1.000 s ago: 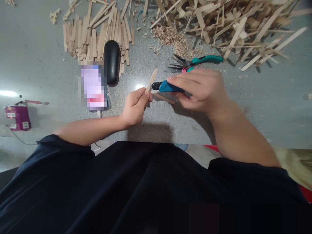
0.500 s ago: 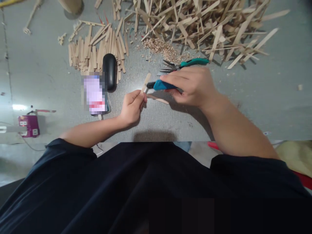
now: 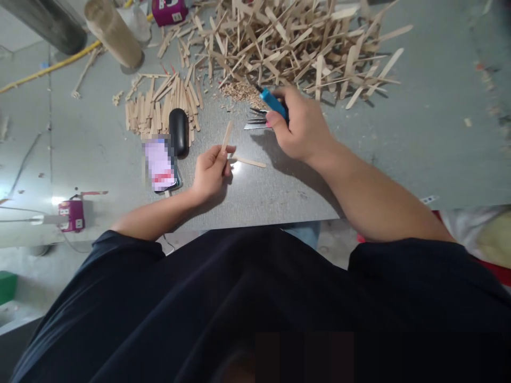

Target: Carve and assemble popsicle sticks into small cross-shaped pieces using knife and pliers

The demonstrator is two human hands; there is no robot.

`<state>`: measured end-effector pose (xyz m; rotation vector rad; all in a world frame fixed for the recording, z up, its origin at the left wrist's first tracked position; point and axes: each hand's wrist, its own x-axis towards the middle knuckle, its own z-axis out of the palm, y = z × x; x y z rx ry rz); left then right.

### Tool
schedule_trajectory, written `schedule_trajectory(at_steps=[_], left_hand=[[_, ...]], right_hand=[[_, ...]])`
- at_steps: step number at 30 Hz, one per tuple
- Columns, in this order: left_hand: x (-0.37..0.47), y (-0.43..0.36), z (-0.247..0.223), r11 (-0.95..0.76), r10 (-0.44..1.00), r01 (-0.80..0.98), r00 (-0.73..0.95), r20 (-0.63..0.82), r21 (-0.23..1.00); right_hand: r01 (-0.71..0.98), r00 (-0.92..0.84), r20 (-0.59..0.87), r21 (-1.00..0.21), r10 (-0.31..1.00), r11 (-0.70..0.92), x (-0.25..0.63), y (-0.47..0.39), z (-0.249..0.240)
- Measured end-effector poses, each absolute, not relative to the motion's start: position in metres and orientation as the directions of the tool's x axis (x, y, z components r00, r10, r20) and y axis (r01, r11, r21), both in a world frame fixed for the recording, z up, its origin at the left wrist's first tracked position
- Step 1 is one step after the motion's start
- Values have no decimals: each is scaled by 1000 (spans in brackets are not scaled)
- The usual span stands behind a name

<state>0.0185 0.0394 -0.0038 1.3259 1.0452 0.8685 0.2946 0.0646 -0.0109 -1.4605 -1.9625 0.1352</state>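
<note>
My left hand [image 3: 211, 169] pinches a wooden craft stick [image 3: 227, 135], which points up and away from me. A second craft stick [image 3: 251, 161] lies on the table just right of those fingers. My right hand [image 3: 301, 125] is wrapped round a blue utility knife [image 3: 273, 102], its dark tip raised toward the upper left, apart from the held stick. Under that hand, the jaws of a pair of pliers [image 3: 257, 119] and a flat metal blade [image 3: 255, 127] stick out; the rest of them is hidden.
Beyond my hands lie a big heap of craft sticks [image 3: 279, 42] and a pile of shavings [image 3: 241, 91]. To the left are rows of sticks [image 3: 149, 109], a black case [image 3: 179, 132], a phone [image 3: 159, 165] with a cable, a purple power socket [image 3: 72, 215] and a tan cylinder [image 3: 114, 34].
My right hand has lifted the utility knife away from the held stick, up and toward the shavings. My left hand keeps its stick. The whole view has shifted.
</note>
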Motion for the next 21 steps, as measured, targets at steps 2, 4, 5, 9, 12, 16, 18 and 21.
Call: schedule_trajectory(at_steps=[2,4,5,9,12,16,18,21], left_hand=[[12,51,1,46,923,159,370,-103,986],[4,63,8,-44,913,280,402,-75,959],[0,69,12,-79,910,311,410,-58,947],[-15,90,22,-271,930,452,350,111,850],[-22,100,21,-429,903,761,360,235,487],[-26,76,39,-466,884,784,430,182,409],[-22,41,61,-622,771,637,599,216,455],[-3,-23,81,-669,365,136,916,164,730]], right_hand=[[791,-90,470,-503,878,350,294,68,-11],[782,-70,471,-521,879,342,294,72,-9],[783,-70,474,-518,878,343,293,73,-8],[796,-85,463,-502,882,340,288,72,4],[781,-114,387,-534,915,323,281,66,16],[760,-175,305,-562,936,325,277,57,28],[771,-205,325,-527,923,357,277,56,30],[770,-226,317,-521,921,368,279,56,29]])
